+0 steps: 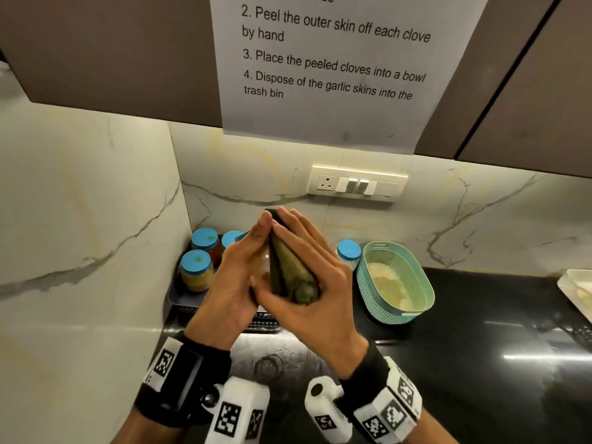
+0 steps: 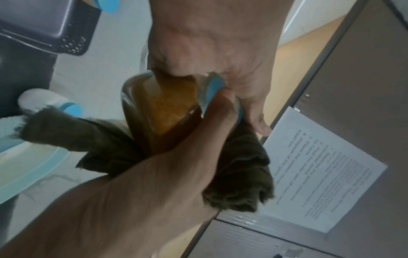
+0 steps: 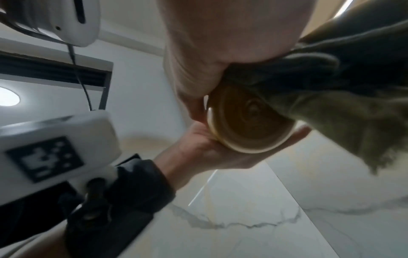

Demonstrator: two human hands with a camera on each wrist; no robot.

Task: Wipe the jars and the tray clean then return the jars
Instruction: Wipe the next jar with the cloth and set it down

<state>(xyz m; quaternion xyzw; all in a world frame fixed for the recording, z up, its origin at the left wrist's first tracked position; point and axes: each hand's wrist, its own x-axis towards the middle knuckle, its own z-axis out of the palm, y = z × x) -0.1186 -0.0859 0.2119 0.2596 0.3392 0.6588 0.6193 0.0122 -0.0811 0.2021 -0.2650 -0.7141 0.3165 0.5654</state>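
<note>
- Paper sheet (image 1: 333, 65) taped to the upper cabinet reads "2. Peel the outer skin off each clove by hand", "3. Place the peeled cloves into a bowl", "4. Dispose of the garlic skins into the trash bin" — top line is cut off.
- Left hand (image 1: 237, 283) has its fingers wrapped round a blue-lidded jar (image 2: 163, 111) of brownish stuff, held up above the surface.
- Right hand (image 1: 307, 283) presses an olive-green cloth (image 1: 288, 267) against that jar, fingers curled over the cloth.
- Dark tray (image 1: 179, 302) sits in the corner behind the hands with more blue-lidded jars (image 1: 197, 274) in it.
- Another jar (image 1: 348, 251) stands just beside a teal basket (image 1: 397, 283).
- Glossy black surface (image 1: 480, 363), marble walls, switch plate (image 1: 357, 184) behind.
</note>
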